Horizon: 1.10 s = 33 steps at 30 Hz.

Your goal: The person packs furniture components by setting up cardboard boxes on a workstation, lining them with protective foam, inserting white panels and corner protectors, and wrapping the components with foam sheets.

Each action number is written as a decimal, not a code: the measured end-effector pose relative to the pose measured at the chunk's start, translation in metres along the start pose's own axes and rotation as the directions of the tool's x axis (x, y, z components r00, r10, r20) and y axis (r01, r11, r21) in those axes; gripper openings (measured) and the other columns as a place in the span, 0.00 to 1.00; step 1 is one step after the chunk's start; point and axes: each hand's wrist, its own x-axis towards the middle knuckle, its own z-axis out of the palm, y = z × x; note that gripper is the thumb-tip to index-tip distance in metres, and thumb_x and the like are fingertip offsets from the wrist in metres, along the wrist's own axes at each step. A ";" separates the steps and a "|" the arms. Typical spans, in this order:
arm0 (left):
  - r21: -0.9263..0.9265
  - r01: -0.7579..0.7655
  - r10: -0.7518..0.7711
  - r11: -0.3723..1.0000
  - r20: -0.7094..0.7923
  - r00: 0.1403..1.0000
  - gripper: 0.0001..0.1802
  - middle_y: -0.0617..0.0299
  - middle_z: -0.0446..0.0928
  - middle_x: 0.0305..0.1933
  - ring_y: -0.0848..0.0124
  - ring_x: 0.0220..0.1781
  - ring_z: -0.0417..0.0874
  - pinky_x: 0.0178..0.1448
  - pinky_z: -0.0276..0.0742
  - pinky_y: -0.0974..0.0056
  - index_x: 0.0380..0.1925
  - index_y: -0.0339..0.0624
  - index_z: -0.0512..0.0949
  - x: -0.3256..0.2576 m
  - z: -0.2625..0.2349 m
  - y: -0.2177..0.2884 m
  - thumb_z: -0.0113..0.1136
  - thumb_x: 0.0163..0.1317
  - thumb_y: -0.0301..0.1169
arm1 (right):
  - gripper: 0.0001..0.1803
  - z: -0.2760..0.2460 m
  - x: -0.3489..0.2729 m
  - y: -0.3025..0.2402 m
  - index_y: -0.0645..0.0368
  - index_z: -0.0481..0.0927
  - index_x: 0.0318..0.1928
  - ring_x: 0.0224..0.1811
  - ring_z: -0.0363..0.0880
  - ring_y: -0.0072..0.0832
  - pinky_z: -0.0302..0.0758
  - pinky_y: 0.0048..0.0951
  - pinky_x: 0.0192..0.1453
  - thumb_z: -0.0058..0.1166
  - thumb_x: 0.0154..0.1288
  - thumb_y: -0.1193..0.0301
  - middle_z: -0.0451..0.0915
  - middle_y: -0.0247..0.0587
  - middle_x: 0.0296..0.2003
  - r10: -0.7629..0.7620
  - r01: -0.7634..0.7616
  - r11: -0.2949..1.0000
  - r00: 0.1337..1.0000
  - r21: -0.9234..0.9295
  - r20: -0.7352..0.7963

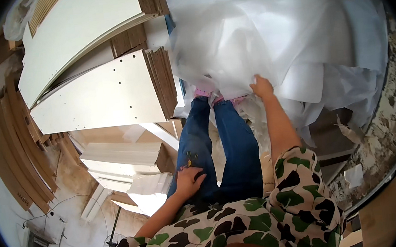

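A large heap of white, see-through foam sheeting [293,24] fills the upper right and reaches down to my feet. My right hand [262,87] is closed on the near edge of the foam sheeting, with the arm stretched forward. My left hand [190,181] lies on the left thigh of my blue jeans [238,148], fingers loosely bent and nothing seen in them. Just above it, a small dark and yellow patch shows on the jeans. Pink shoes [203,89] are partly covered by the sheeting.
To the left stand stacks of white boards [95,95] with drilled holes and brown edges. Lower white boards [120,159] lie nearer. Long brown cartons [14,150] lean at far left, near a fan [114,243]. A stained, peeling surface [376,139] runs along the right.
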 end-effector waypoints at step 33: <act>-0.165 -0.299 0.267 0.940 0.901 0.342 0.23 0.46 0.72 0.48 0.61 0.51 0.73 0.52 0.69 0.58 0.48 0.45 0.72 0.067 0.022 0.044 0.53 0.57 0.46 | 0.39 -0.038 -0.389 -0.034 0.61 0.61 0.60 0.48 0.72 0.28 0.68 0.25 0.53 0.62 0.46 0.71 0.73 0.45 0.48 -0.145 -0.051 0.688 0.968 0.724 0.205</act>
